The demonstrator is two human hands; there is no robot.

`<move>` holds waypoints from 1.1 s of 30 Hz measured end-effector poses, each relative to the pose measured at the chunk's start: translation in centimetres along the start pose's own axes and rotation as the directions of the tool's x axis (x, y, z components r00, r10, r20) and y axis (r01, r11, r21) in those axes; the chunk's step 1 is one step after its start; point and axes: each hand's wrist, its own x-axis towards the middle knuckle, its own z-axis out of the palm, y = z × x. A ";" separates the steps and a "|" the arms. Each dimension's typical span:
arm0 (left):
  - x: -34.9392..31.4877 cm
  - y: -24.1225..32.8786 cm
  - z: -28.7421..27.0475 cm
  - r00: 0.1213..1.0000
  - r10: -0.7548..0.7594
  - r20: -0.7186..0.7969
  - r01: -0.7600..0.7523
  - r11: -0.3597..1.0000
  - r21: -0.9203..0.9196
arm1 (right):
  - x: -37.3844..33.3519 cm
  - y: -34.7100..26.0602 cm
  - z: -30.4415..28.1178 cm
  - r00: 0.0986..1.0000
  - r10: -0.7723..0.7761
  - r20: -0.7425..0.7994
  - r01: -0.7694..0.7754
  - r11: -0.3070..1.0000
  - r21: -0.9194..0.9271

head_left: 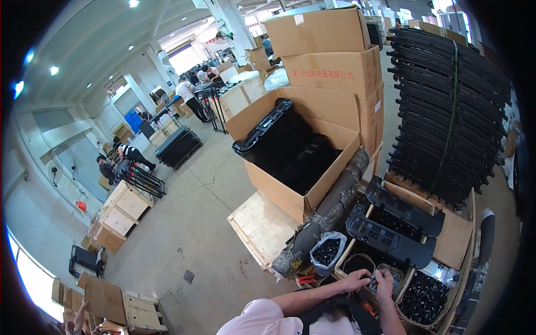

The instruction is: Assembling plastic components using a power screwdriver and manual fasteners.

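Note:
My left hand [355, 280] and my right hand [384, 285] are close together above a small box of metal hardware [397, 274]. The fingers of both are bent into a pinch; whatever they hold is too small to make out. Just right of them, a carton of small black parts [425, 296] stands within the wooden-edged workbench. Beyond the hands lie two long black plastic panels with slotted ends, one nearer [391, 241] and one farther [403, 209]. To the left of the boxes is a plastic-lined bucket of black pieces [327, 251].
A large open carton [335, 190] of black plastic panels sits on a wooden crate [262, 226]. A padded roller [335, 195] runs beside it. Closed cartons [329, 72] and a strapped stack of black frames [441, 111] rise behind. Red-handled pliers [306, 280] lie left; people work far off.

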 end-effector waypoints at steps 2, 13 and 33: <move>-0.3 0.6 0.2 1.000 0.009 -0.005 -0.009 1.000 -0.028 | -0.1 0.0 -0.3 1.000 0.007 -0.007 -0.007 1.000 -0.018; -0.3 1.0 -0.2 0.997 -0.076 -0.013 0.077 0.996 0.045 | -0.7 -0.2 0.0 1.000 -0.016 -0.003 0.016 1.000 0.001; -0.7 1.0 0.3 0.998 -0.045 -0.035 0.048 0.992 0.116 | -2.1 -1.8 -1.6 0.988 -0.084 0.127 0.142 0.812 -0.566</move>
